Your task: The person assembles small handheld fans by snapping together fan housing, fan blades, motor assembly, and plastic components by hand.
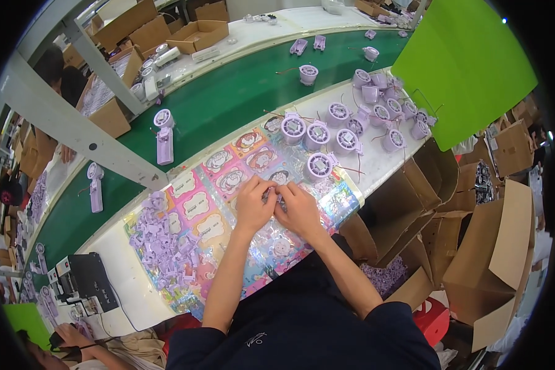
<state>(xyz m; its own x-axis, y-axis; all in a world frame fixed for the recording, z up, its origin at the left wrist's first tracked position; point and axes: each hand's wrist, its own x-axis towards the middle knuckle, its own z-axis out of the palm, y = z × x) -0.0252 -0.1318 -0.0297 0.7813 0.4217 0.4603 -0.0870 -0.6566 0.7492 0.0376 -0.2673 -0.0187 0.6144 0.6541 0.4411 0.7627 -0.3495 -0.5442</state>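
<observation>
Left hand (256, 202) and right hand (298, 208) pinch small lilac part (279, 198), mostly hidden, above patterned mat (280, 248). Looks mid-work. Lilac heap (161, 243) at left, seemingly unworked; round wired housings (318, 133) beyond right hand, whether finished unclear.

You get bright, fairly even light over the white worktop (381, 165), while the open cardboard boxes (388, 225) beside it fall into shadow inside and your dark shirt (308, 320) loses detail. Pale glare breaks up the glossy mat (253, 246), and a tiny hot spot shines on the green panel (468, 68). Your left hand (254, 203) and right hand (299, 209) look reasonably clear, though the small lilac piece (279, 196) between them is mostly covered. Toward the black circular rim, straight edges bend and details soften.
</observation>
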